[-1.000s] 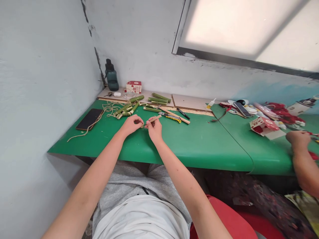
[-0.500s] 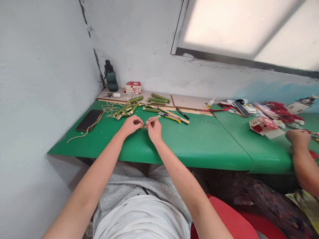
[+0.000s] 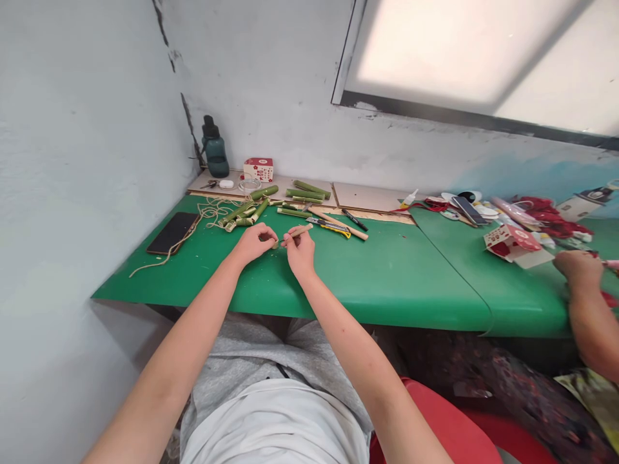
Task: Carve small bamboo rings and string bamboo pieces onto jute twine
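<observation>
My right hand (image 3: 300,248) grips a short wooden-handled tool (image 3: 298,231) whose tip points left toward my left hand (image 3: 254,242). My left hand is curled shut over a small piece that I cannot make out, resting on the green table (image 3: 387,270). The two hands almost touch. Just beyond them lie several green bamboo pieces (image 3: 249,211), a tangle of pale cord (image 3: 213,209), a yellow utility knife (image 3: 333,227) and a wooden stick (image 3: 338,223).
A black phone (image 3: 173,232) lies at the left, a dark bottle (image 3: 215,149) and a small red-and-white box (image 3: 258,169) stand by the wall. Another person's hand (image 3: 578,267) works at the right among red craft bits and a paper box (image 3: 515,245).
My hands stay almost in place, with only slight finger shifts around the tool. The other person's hand at the right has moved a little.
</observation>
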Available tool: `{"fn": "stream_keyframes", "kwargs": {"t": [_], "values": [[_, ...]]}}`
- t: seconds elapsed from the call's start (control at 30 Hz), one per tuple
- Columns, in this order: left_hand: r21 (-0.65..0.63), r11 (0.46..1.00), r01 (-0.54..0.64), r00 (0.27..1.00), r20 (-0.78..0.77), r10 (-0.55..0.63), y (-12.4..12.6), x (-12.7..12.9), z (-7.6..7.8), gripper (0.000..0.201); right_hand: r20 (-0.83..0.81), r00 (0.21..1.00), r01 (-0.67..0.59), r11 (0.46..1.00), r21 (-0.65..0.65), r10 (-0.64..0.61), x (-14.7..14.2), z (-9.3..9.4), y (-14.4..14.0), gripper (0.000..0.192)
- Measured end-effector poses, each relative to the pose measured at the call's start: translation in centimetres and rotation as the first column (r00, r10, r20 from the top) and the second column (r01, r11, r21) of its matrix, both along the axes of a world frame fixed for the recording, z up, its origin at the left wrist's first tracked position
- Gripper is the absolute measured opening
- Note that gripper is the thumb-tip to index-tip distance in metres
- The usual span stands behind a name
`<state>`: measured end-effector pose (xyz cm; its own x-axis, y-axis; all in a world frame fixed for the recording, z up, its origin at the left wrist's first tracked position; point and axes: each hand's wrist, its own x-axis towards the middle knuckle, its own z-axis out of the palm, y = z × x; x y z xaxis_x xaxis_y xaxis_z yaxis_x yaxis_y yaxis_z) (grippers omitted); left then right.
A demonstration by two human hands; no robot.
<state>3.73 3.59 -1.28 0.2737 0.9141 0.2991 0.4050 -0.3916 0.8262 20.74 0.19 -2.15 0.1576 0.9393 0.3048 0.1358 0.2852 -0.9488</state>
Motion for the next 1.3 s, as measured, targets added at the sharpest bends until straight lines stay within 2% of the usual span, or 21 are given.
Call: {"fn": "stream_keyframes", "kwargs": {"t": [0.37, 0.67, 0.83, 0.93, 1.07, 1.3], "values": [[0.004, 1.000, -0.001, 1.000, 0.005, 0.001, -0.2, 0.1, 0.2, 0.009, 0.013, 1.000, -0.019, 1.000, -0.015, 0.020, 0.0, 0.2, -0.2, 0.015], [-0.001, 1.000, -0.001, 1.000, 0.011, 0.001, -0.2, 0.1, 0.3, 0.011, 0.002, 1.000, 0.020, 1.000, -0.016, -0.020, -0.1, 0.6, -0.4, 0.015], [-0.008, 1.000, -0.003, 1.000, 0.020, 0.003, -0.2, 0.1, 0.4, 0.012, 0.022, 0.999, -0.025, 0.999, -0.028, 0.026, -0.1, 0.6, -0.4, 0.015], [-0.015, 1.000, 0.003, 1.000, 0.028, -0.003, -0.2, 0.1, 0.5, 0.013, 0.014, 1.000, 0.012, 1.000, -0.005, -0.012, -0.2, 0.7, -0.5, 0.016], [-0.032, 0.999, 0.002, 0.999, 0.042, -0.001, -0.2, 0.2, 0.7, 0.014, 0.030, 0.999, -0.016, 1.000, -0.011, 0.016, -0.2, 0.8, -0.6, 0.016], [-0.058, 0.998, -0.004, 0.999, 0.054, 0.007, -0.4, 0.3, 1.1, 0.014, 0.046, 0.999, 0.029, 0.999, 0.025, -0.030, -0.2, 1.1, -0.9, 0.018]]}}
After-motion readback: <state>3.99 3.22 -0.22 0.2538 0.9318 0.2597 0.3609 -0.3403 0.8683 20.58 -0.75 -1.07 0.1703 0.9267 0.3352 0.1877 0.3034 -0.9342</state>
